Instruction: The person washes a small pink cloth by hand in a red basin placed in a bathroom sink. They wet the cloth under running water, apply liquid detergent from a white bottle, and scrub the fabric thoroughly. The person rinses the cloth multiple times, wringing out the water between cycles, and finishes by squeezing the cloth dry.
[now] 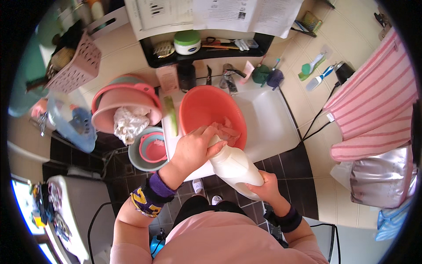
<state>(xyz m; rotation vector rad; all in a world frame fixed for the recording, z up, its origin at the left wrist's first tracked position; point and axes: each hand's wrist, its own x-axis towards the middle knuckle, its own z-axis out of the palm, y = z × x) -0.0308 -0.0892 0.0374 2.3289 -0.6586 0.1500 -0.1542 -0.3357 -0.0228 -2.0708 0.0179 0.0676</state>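
Observation:
A large white plastic bottle (235, 166) is tilted with its neck towards a red plastic basin (211, 99). My left hand (197, 145) grips the neck end, and its fingers hide the bottle's mouth. Around the lower end, at the handle, my right hand (265, 186) is closed. In the basin, which stands at the sink's left part, lies a pink cloth (227, 132). Whether any liquid leaves the bottle cannot be seen.
The white sink (267, 122) has a faucet (229, 74) at its back. A green bottle or tube (170, 115) lies left of the basin. Pink tubs (125, 99) with white cloth (130, 122) hang further left, above a grey basin (135, 158). A striped pink towel (376, 99) hangs right.

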